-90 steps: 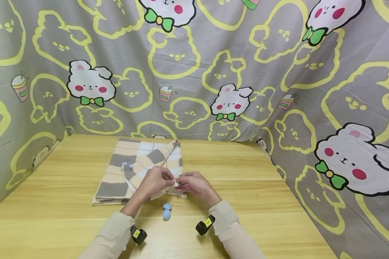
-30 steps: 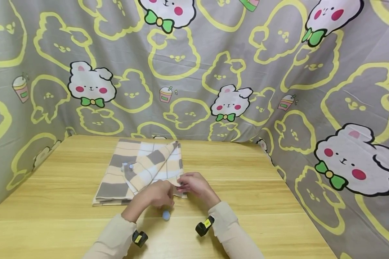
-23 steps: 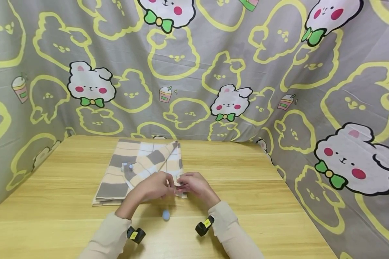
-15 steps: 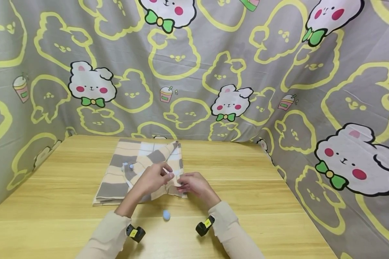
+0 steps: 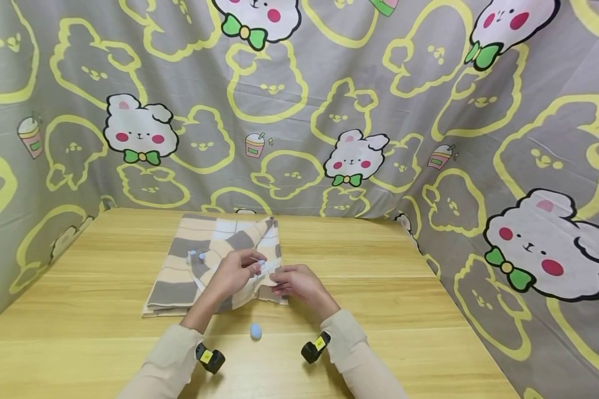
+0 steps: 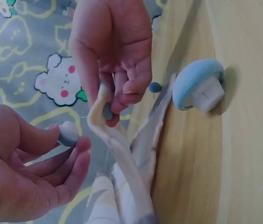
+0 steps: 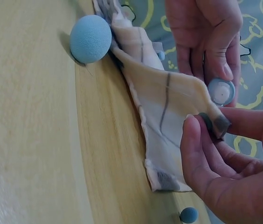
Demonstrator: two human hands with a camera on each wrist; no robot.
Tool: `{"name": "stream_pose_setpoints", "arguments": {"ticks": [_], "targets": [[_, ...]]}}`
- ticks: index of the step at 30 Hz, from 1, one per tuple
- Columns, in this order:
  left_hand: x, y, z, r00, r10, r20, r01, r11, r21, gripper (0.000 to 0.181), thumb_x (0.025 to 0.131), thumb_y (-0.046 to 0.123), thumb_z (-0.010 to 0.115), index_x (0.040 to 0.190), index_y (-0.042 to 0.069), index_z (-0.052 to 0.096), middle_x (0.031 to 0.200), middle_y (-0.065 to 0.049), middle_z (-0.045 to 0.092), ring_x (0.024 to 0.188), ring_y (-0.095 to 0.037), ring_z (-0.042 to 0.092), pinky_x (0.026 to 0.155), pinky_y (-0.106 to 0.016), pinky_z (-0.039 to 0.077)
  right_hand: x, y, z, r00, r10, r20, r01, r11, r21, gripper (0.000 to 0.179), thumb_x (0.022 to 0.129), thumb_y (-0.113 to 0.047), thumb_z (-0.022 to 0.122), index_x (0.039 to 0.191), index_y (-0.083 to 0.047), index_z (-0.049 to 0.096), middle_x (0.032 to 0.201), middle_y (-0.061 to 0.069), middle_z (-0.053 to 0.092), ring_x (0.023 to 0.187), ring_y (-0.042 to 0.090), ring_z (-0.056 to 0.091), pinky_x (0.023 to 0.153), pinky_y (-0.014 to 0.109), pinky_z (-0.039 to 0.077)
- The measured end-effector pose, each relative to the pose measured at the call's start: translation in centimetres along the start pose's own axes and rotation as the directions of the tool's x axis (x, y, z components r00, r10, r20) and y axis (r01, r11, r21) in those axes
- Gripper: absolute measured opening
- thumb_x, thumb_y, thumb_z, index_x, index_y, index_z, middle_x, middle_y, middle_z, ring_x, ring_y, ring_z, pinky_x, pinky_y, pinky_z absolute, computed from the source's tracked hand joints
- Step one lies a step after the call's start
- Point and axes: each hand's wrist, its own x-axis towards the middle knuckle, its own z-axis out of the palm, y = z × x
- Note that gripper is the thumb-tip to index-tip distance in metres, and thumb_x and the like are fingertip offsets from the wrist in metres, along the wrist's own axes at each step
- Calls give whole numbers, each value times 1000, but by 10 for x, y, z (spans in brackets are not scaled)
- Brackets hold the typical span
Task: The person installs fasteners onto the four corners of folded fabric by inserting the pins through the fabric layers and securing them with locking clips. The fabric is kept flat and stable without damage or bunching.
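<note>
My left hand [image 5: 237, 271] pinches a mushroom-shaped blue-and-white quilt clip cap [image 6: 68, 134] between thumb and fingers. Its white underside faces the right wrist camera. Close by on the right, my right hand [image 5: 301, 285] holds a raised corner of the folded plaid blanket [image 5: 169, 293]. A small blue button-like piece [image 7: 205, 121] sits at that corner, partly hidden by my right fingers. What looks like a thin pin sticks out from the cloth towards the cap. A gap separates cap and corner.
Another blue mushroom-shaped clip [image 5: 256, 331] lies on the wooden table [image 5: 379, 332], in front of the blanket. Two small blue pieces [image 5: 202, 256] sit at the blanket's left folded corner. A small blue ball [image 7: 189, 214] shows beyond the cloth. Patterned curtains [image 5: 289, 100] enclose the table.
Of two blue pieces on the table, one is gone. My left hand left the corner, reached down, and came back up with a cap. My right hand stays at the corner.
</note>
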Motion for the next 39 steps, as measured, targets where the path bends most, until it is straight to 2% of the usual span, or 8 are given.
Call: {"name": "stream_pose_setpoints", "arguments": {"ticks": [4,13,22,28,33,39], "targets": [[1,-2,2,1000,4,0,-4,999,-43,20,98,-2,58,111,0,72,93,-15,76,82,-25,73,77,-38,59,0,-1,0,1000,-2,-5,2,1000,-8,23,95,-6,65,110,12,66,81,2,70,72,10,67,72,24,57],[1,-3,7,1000,-2,6,3,998,-57,20,98,-2,58,113,-2,71,94,-17,77,82,-25,74,75,-36,60,0,-2,1,1000,-8,1,8,1000,-7,18,94,-6,66,104,9,67,80,2,70,71,11,67,72,25,58],[0,-2,7,1000,11,-14,-11,1000,12,18,96,1,64,112,2,74,90,-11,77,83,-23,72,74,-35,56,-1,-1,1,1000,-7,2,7,1000,-6,23,95,-6,65,108,13,66,78,1,69,70,10,67,71,24,58],[-1,1,8,999,13,-45,-11,998,63,17,95,8,70,110,6,76,101,-10,78,95,-27,74,81,-42,58,0,-1,1,1000,-12,3,12,1000,-14,28,95,-6,64,112,16,65,79,2,69,70,10,67,72,25,58],[-1,2,9,998,18,-53,-15,998,57,18,94,12,71,111,8,77,105,-9,78,97,-28,74,81,-43,58,1,0,0,1000,-11,5,11,1000,-20,28,96,-7,64,113,16,65,80,3,70,71,10,68,74,26,59],[0,2,11,997,35,-68,-33,999,43,17,91,12,75,108,8,76,101,-6,78,93,-23,73,81,-40,58,0,0,0,1000,-17,8,17,1000,-14,27,96,-6,64,112,16,65,82,3,70,73,11,68,76,28,60]]}}
